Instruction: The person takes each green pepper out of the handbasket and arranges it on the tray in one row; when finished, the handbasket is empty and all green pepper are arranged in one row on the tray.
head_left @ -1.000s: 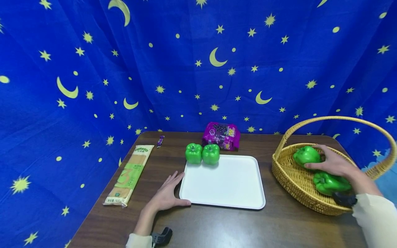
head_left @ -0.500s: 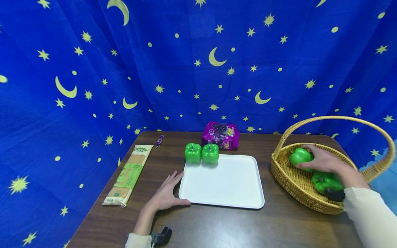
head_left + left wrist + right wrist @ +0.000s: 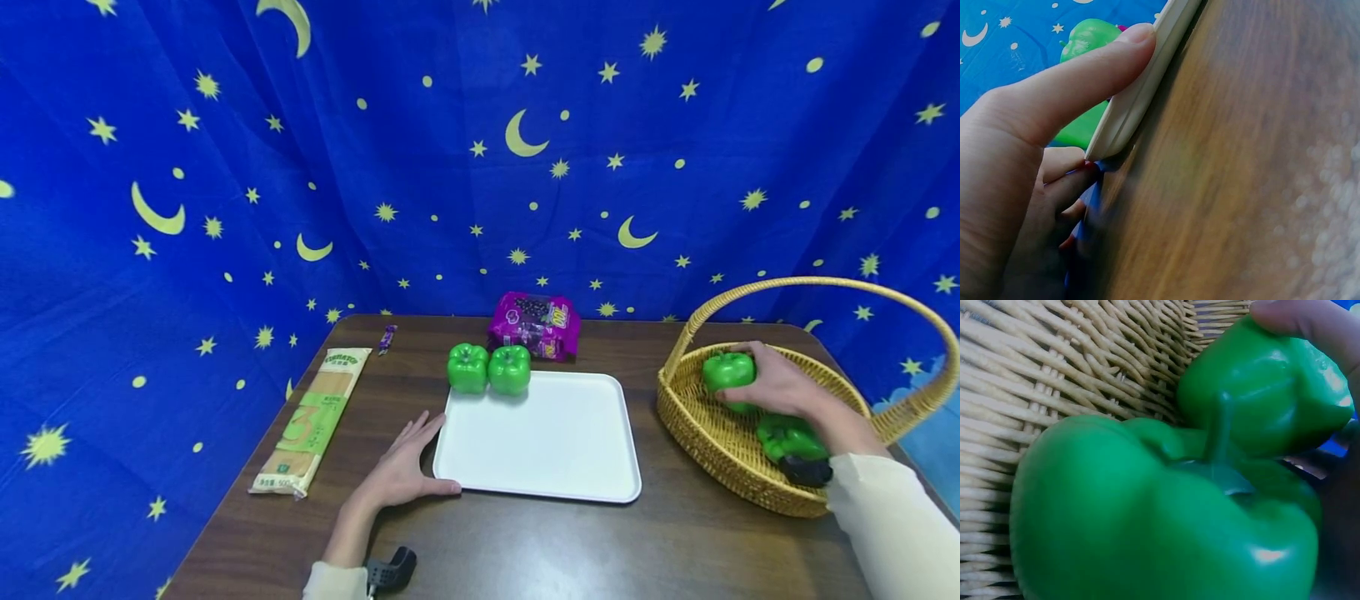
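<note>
My right hand [image 3: 776,379] grips a green bell pepper [image 3: 729,369] inside the wicker basket [image 3: 686,439]. Its thumb shows against that pepper [image 3: 1254,387] in the right wrist view. A second bell pepper [image 3: 787,437] lies in the basket under my right wrist, its stem up close in the right wrist view. At the near left corner of the white tray [image 3: 555,450], my left hand [image 3: 401,471] spreads straight fingers along the side, thumb on the front rim. Two more green bell peppers, a left one [image 3: 468,369] and a right one [image 3: 510,371], stand side by side at the tray's far left corner.
A purple snack bag [image 3: 534,325] sits behind the tray. To the left lies a long noodle pack [image 3: 312,423], with a small purple wrapped candy [image 3: 387,339] beyond it. The basket's tall handle [image 3: 810,283] arches over it. A starry blue curtain [image 3: 420,167] hangs behind the table.
My right hand has shifted slightly left inside the basket, and the gripped bell pepper has turned so its stem points upward. The left hand stays at the tray.
</note>
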{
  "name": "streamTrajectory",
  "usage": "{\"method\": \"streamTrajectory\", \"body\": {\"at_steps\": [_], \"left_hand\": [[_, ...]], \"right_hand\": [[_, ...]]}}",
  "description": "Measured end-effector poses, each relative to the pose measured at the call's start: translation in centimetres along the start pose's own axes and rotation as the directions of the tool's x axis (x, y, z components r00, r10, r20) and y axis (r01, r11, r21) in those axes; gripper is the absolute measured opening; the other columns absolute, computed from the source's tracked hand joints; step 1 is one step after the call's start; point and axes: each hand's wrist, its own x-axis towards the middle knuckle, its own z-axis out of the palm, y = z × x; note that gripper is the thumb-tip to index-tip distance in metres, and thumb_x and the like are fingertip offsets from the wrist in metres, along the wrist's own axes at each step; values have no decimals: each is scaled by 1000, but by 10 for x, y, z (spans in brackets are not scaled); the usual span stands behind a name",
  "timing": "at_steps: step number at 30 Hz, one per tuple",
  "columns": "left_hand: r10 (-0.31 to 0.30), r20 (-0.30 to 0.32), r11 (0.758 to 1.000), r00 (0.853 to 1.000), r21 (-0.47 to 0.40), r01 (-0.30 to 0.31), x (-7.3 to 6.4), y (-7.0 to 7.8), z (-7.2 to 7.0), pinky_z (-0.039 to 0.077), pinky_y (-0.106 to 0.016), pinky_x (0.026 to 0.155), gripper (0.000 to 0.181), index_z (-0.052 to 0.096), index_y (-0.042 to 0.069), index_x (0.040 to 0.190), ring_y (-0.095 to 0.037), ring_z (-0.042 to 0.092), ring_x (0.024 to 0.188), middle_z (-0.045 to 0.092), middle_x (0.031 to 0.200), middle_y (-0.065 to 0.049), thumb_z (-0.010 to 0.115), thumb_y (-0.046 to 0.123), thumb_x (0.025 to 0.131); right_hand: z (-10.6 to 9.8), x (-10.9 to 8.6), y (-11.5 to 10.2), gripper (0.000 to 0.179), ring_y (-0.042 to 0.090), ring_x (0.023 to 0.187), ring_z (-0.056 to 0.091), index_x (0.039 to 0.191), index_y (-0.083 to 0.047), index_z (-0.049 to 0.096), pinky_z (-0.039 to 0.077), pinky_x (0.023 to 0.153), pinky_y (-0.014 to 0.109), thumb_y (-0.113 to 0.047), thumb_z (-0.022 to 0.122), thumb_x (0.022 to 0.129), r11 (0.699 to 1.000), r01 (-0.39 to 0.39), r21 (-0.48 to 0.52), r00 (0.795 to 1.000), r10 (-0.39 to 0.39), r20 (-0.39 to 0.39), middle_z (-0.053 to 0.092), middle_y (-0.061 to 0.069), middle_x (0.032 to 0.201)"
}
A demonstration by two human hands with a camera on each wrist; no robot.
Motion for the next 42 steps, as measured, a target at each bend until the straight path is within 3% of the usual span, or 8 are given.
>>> {"method": "streamTrajectory", "body": {"at_steps": [10, 18, 27, 42], "left_hand": [[-1, 1, 1000, 1000, -6, 1, 0, 2, 1, 17, -62, 110, 122, 29, 24, 153, -38, 11, 143, 23, 156, -11, 75, 76, 53], [42, -10, 999, 999, 5, -42, 0, -1, 1, 17, -61, 110, 121, 28, 24, 153, -36, 11, 143, 24, 156, -9, 74, 77, 54], [17, 5, 1000, 1000, 2, -17, -1, 3, 0, 16, -61, 111, 121, 29, 21, 153, -37, 11, 143, 24, 156, -10, 75, 76, 54], [-8, 12, 1000, 1000, -4, 8, -1, 3, 0, 15, -59, 112, 121, 28, 23, 153, -36, 10, 143, 25, 156, -9, 75, 76, 54]], "right_hand": [[-3, -9, 2, 103, 43, 93, 54, 138, 8, 24, 49, 67, 44, -50, 79, 74, 998, -57, 32, 998, 57, 6, 40, 40, 122], [-2, -13, 7, 105, 41, 89, 55, 137, 9, 21, 48, 68, 44, -43, 84, 72, 999, -27, 46, 1000, 28, -11, 47, 35, 111], [0, -14, 1, 110, 49, 97, 53, 148, 7, 11, 49, 71, 55, -53, 73, 79, 999, -51, -2, 999, 51, 18, 44, 39, 120], [2, -14, 5, 97, 36, 88, 55, 142, 6, 27, 46, 65, 37, -48, 76, 78, 1000, -27, 16, 1000, 27, -14, 52, 29, 110]]}}
